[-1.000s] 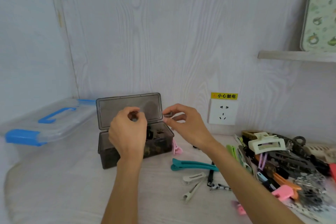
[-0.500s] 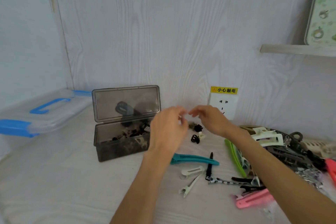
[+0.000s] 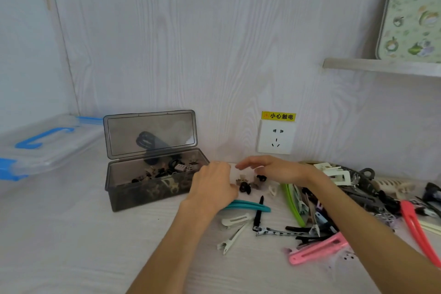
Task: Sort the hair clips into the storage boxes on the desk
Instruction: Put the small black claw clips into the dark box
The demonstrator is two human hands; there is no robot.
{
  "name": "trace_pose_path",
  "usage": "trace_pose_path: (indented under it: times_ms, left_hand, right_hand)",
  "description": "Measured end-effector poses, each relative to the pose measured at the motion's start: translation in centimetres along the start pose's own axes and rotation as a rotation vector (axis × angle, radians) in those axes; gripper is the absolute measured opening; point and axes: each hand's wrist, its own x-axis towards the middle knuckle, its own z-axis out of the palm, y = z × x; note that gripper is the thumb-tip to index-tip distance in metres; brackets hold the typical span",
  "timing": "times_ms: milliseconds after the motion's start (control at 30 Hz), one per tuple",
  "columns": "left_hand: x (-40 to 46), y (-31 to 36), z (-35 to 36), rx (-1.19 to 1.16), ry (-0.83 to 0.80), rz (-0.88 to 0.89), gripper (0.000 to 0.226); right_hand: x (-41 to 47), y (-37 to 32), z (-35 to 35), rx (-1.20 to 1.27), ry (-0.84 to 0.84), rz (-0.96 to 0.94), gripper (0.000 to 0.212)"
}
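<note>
The smoky box point(image 3: 152, 181), left of centre, is already being filled with small clips. Most hair clips point(image 3: 317, 217) are lying unsorted on the desk point(image 3: 71, 246) at lower right. The left hand point(image 3: 214, 186) and right hand point(image 3: 276, 169) are hovering over tiny clips point(image 3: 245, 186), fingers loosely spread, seemingly holding nothing.

Two hands over the desk – left hand point(image 3: 214, 186), right hand point(image 3: 276, 169). Storage boxes: two – one smoky box point(image 3: 152, 184) with lid raised, one clear box point(image 3: 47, 145) with blue handle. One wall socket point(image 3: 275, 137). One teal clip point(image 3: 248, 205), two white clips point(image 3: 235, 221); the heap of clips point(image 3: 358, 203) at right cannot be counted.
</note>
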Motion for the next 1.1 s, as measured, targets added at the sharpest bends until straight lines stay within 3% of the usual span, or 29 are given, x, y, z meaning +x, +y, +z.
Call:
trace_pose_path:
  times_ms: [133, 267, 400, 500, 700, 800, 900, 1100]
  left_hand:
    - [-0.2, 0.6, 0.3, -0.047, -0.079, 0.037, 0.052]
    - [0.3, 0.6, 0.8, -0.022, -0.136, 0.063, 0.062]
    - [1.3, 1.0, 1.3, -0.038, -0.195, 0.093, 0.069]
    - [1.6, 2.0, 1.8, -0.018, -0.239, 0.112, 0.065]
    - [1.6, 2.4, 1.9, -0.044, -0.200, 0.096, 0.034]
    - [1.3, 1.9, 1.5, -0.097, -0.133, 0.023, 0.046]
    - [0.9, 1.3, 0.9, -0.174, -0.082, 0.010, 0.037]
    - [-0.4, 1.5, 0.6, -0.179, 0.106, 0.095, 0.023]
  right_hand:
    - [-1.9, 0.6, 0.2, -0.067, 0.157, 0.041, 0.062]
    - [-3.0, 1.1, -0.4, -0.197, 0.028, 0.139, 0.069]
    - [-3.6, 1.2, -0.9, -0.248, -0.137, 0.239, 0.089]
    - [-2.8, 1.0, -0.2, -0.371, -0.135, 0.247, 0.092]
    - [-1.9, 0.8, 0.7, -0.240, 0.004, 0.129, 0.075]
    - [-1.4, 0.9, 1.8, -0.235, 0.144, 0.066, 0.050]
    - [-0.8, 1.5, 2.8, -0.242, 0.291, 0.007, 0.027]
    - [-0.5, 2.6, 4.0, -0.172, 0.570, -0.068, 0.020]
